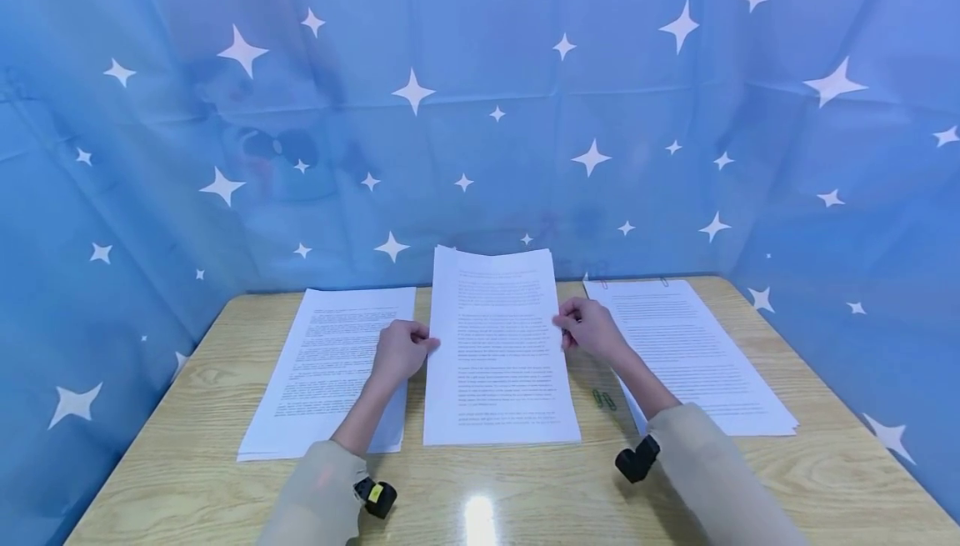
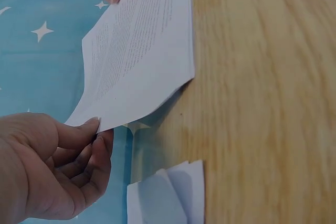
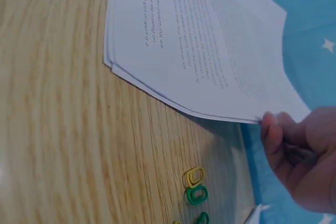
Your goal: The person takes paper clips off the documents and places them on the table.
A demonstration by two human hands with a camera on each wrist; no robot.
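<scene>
Left hand [image 1: 402, 352] and right hand [image 1: 591, 329] pinch opposite edges of the printed paper stack [image 1: 498, 346]; we should grip evenly so nothing slips sideways.

Access to the middle papers [image 1: 495, 346] is obstructed at either side by the left hand [image 1: 401, 352] and right hand [image 1: 591, 329], and behind by the curtain [image 1: 495, 146]. Passage is left over the tabletop [image 1: 555, 492] in front. The left gap is narrowed by the left papers [image 1: 330, 363]; the right one is partly occupied by paper clips [image 3: 197, 196].
</scene>
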